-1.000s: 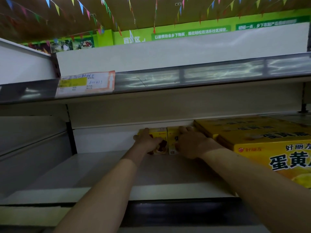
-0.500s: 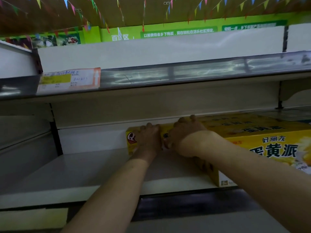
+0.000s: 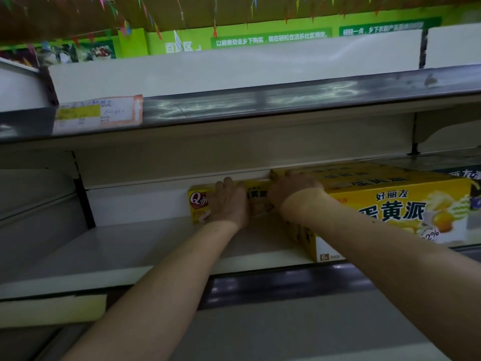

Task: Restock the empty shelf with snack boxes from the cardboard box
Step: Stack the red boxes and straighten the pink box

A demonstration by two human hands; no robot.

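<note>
- Two hands: your left hand (image 3: pixel 229 201) curls its grip over the snack box (image 3: pixel 199 204), just left of the large yellow box (image 3: pixel 390 201); right hand (image 3: pixel 294 190) grip unclear.
- Its long face now turned outward: nearly shelved.

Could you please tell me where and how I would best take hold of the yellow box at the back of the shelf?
Probably by its free left end, coming from the front-left. The yellow box stands long face forward at the back panel, its right end beside the stacked boxes, so only the left end, top and front are reachable.
</note>
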